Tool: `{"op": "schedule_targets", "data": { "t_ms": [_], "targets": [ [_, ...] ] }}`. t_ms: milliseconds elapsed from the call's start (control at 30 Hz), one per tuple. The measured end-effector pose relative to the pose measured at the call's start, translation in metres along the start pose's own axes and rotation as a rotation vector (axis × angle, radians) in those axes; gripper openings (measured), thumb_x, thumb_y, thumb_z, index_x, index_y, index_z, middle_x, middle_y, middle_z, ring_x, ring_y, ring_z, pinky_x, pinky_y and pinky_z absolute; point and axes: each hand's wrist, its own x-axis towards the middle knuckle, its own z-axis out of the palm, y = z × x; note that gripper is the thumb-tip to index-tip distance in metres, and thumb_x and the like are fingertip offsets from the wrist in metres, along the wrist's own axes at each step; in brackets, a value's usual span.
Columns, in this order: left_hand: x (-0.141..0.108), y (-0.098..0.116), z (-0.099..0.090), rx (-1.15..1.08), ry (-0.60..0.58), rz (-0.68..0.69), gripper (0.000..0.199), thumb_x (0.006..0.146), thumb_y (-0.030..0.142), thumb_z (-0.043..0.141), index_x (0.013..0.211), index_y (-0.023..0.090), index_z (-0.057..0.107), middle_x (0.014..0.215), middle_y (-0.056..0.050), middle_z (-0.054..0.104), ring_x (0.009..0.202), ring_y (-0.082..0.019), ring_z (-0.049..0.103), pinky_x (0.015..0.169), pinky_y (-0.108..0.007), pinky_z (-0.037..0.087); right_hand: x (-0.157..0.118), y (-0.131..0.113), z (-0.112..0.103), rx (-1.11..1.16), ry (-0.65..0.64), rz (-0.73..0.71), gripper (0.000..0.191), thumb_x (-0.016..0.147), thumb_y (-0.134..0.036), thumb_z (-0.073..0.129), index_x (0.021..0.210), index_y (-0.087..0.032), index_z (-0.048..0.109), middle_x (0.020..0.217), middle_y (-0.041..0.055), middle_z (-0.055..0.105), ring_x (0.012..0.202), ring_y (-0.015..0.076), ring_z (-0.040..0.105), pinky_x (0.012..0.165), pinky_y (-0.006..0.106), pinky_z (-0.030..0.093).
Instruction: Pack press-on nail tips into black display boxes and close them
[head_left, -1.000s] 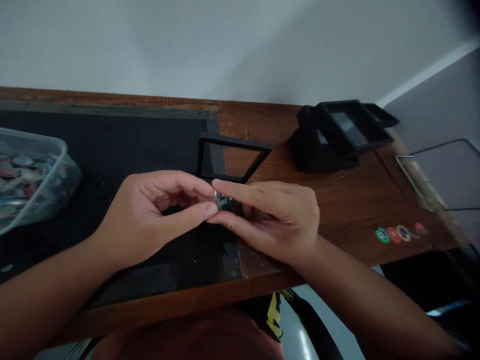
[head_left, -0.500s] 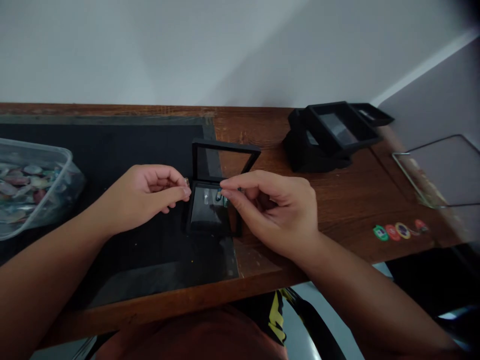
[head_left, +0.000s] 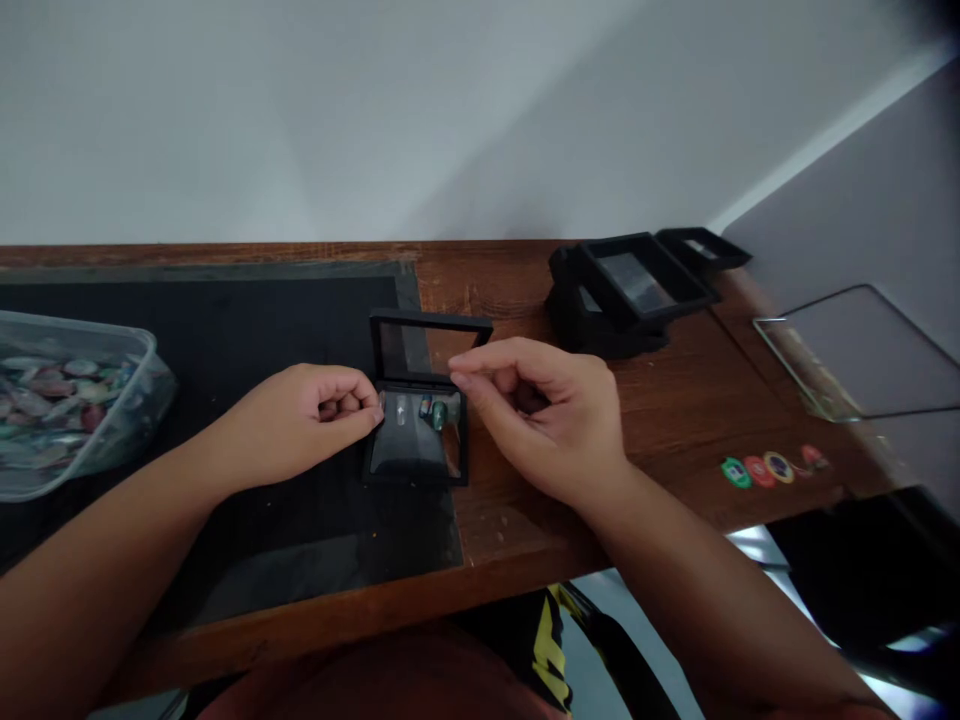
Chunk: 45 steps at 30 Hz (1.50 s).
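A small black display case point(head_left: 416, 475) stands with its framed lid point(head_left: 435, 318) raised. On its clear film lie a clear stone point(head_left: 401, 410), a small dark blue stone point(head_left: 426, 405) and a green stone point(head_left: 440, 416). My left hand point(head_left: 315, 425) is at the case's left edge, thumb and fingers pressed together; what they hold is mostly hidden. Over the case's right side, my right hand point(head_left: 551, 420) has its thumb and index fingertips together, with nothing visible between them.
A clear plastic tub point(head_left: 142, 400) of mixed polished stones stands at the left on a black mat point(head_left: 315, 535). More black display cases point(head_left: 622, 295) are stacked at the back right. Several round coloured pieces point(head_left: 759, 470) lie near the right front edge.
My right fingertips have drawn back up from the stones in the case. My left hand has moved against the case's left edge. The view has shifted slightly.
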Motion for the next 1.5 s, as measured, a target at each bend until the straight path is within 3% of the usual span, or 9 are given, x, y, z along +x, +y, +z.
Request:
{"op": "schedule_targets", "data": {
  "t_ms": [333, 467, 667, 967, 1067, 1233, 1333, 1500],
  "targets": [
    [0.002, -0.008, 0.004, -0.057, 0.052, 0.009, 0.029, 0.085, 0.049, 0.072, 0.087, 0.022, 0.063, 0.067, 0.004, 0.057, 0.059, -0.012, 0.051, 0.055, -0.024, 0.041, -0.001, -0.01, -0.002, 0.033, 0.309, -0.162, 0.017, 0.091, -0.011, 0.075, 0.094, -0.028, 0.077, 0.059, -0.0068, 0.054, 0.051, 0.0099, 0.046, 0.048, 0.026, 0.041],
    [0.002, -0.01, 0.004, -0.126, 0.072, 0.061, 0.032, 0.086, 0.046, 0.075, 0.102, 0.023, 0.059, 0.066, 0.007, 0.053, 0.058, -0.011, 0.049, 0.054, -0.023, 0.039, -0.002, -0.009, -0.003, 0.028, 0.306, -0.159, 0.014, 0.091, -0.014, 0.076, 0.095, -0.028, 0.078, 0.061, -0.006, 0.057, 0.052, 0.0098, 0.047, 0.047, 0.026, 0.042],
    [-0.002, -0.003, 0.002, -0.063, 0.073, 0.086, 0.044, 0.089, 0.044, 0.07, 0.13, 0.026, 0.069, 0.069, 0.006, 0.058, 0.057, -0.011, 0.05, 0.054, -0.023, 0.04, -0.002, -0.01, -0.004, -0.032, 0.275, -0.141, 0.009, 0.093, -0.02, 0.074, 0.094, -0.027, 0.078, 0.062, -0.0048, 0.061, 0.05, 0.0102, 0.047, 0.047, 0.027, 0.043],
    [0.0, 0.002, 0.002, -0.08, 0.046, 0.048, 0.045, 0.088, 0.05, 0.069, 0.123, 0.023, 0.08, 0.071, -0.001, 0.07, 0.059, -0.014, 0.056, 0.052, -0.025, 0.041, 0.003, -0.001, -0.002, 0.077, 0.273, -0.156, 0.014, 0.091, -0.012, 0.073, 0.091, -0.026, 0.076, 0.056, -0.0078, 0.05, 0.049, 0.01, 0.042, 0.049, 0.027, 0.038],
    [-0.001, 0.003, 0.002, -0.093, 0.04, 0.039, 0.04, 0.087, 0.05, 0.071, 0.114, 0.022, 0.082, 0.072, -0.002, 0.071, 0.061, -0.015, 0.058, 0.054, -0.026, 0.042, 0.005, 0.0, -0.008, 0.051, 0.173, -0.16, 0.019, 0.089, -0.008, 0.065, 0.084, -0.024, 0.073, 0.058, -0.0065, 0.056, 0.049, 0.0089, 0.045, 0.048, 0.026, 0.035],
    [-0.004, 0.002, 0.004, -0.074, 0.06, 0.016, 0.032, 0.086, 0.049, 0.072, 0.099, 0.021, 0.08, 0.079, -0.003, 0.074, 0.066, -0.014, 0.06, 0.059, -0.026, 0.044, 0.011, 0.006, -0.019, 0.029, -0.235, -0.153, 0.021, 0.077, -0.006, 0.059, 0.066, -0.021, 0.068, 0.05, -0.007, 0.055, 0.043, 0.0069, 0.044, 0.044, 0.024, 0.033],
    [-0.005, 0.002, 0.005, -0.058, 0.075, 0.019, 0.031, 0.085, 0.05, 0.074, 0.092, 0.021, 0.08, 0.078, -0.003, 0.074, 0.065, -0.013, 0.058, 0.058, -0.025, 0.043, 0.016, 0.009, -0.023, -0.069, -0.431, -0.046, 0.019, 0.074, -0.007, 0.06, 0.068, -0.019, 0.073, 0.048, -0.0077, 0.054, 0.043, 0.0068, 0.044, 0.047, 0.024, 0.033],
    [-0.007, 0.003, 0.004, -0.054, 0.045, 0.052, 0.032, 0.084, 0.053, 0.077, 0.091, 0.022, 0.085, 0.074, -0.003, 0.075, 0.061, -0.013, 0.055, 0.056, -0.025, 0.04, 0.022, 0.011, -0.027, -0.225, -0.615, 0.185, 0.014, 0.078, -0.021, 0.068, 0.077, -0.02, 0.082, 0.057, -0.0045, 0.064, 0.049, 0.0095, 0.051, 0.053, 0.026, 0.035]
  ]
}}
